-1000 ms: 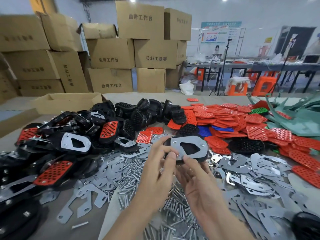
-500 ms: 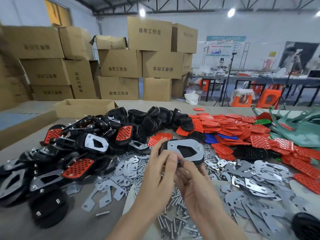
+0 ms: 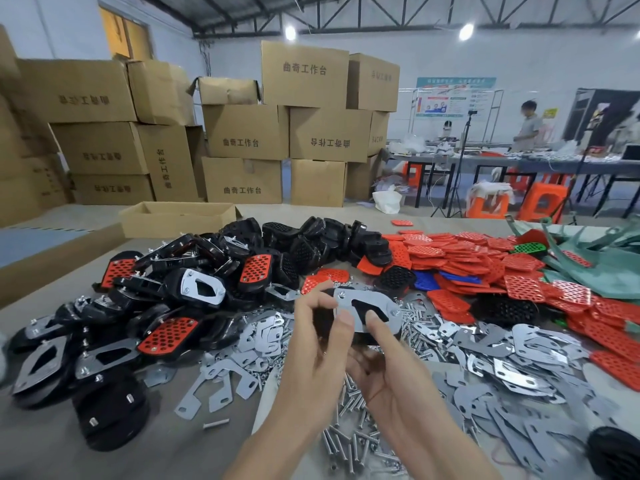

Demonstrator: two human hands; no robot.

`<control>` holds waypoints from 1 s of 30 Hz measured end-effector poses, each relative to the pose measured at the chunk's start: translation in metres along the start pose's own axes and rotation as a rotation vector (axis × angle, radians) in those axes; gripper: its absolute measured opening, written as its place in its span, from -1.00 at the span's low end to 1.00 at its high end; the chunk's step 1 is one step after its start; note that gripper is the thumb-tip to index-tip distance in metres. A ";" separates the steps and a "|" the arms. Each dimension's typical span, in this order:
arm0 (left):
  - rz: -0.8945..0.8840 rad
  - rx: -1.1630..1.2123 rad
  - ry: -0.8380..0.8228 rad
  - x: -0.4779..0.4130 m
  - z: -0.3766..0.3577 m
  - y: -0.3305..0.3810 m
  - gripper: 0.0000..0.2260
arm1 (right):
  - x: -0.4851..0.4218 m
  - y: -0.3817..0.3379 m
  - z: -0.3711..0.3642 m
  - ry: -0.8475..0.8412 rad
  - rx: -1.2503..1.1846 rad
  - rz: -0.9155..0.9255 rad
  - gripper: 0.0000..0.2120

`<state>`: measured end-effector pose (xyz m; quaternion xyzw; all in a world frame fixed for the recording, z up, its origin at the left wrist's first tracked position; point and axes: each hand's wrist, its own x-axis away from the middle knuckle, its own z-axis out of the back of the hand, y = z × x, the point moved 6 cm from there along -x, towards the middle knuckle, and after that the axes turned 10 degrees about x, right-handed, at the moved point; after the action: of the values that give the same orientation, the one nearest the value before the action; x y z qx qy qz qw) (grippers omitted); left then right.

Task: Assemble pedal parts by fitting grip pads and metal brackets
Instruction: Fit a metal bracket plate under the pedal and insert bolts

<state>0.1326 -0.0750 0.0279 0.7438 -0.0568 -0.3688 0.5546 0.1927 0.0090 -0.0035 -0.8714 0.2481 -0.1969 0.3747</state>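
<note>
I hold a black pedal body with a silver metal bracket on its upper face, just above the table's middle. My left hand grips its left end, thumb on the bracket's near edge. My right hand cups it from below, thumb pressing the bracket near its dark cut-out. Loose brackets and screws lie beneath my hands. Red grip pads are heaped at the right.
Assembled black pedals pile up on the left, one lone black part near the front edge. An open carton and green bags sit at the table's far side. Stacked cardboard boxes and a person stand beyond.
The camera has tilted upward, showing more of the room. Both hands keep hold of the pedal; the right thumb has slid up onto the bracket.
</note>
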 end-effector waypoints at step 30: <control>-0.058 -0.262 -0.021 -0.002 0.017 0.000 -0.66 | -0.007 0.009 -0.007 -0.024 0.104 0.010 -0.86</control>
<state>0.1208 -0.0870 0.0273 0.6623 0.0074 -0.3968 0.6355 0.1807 0.0042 -0.0066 -0.8519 0.2374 -0.1971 0.4232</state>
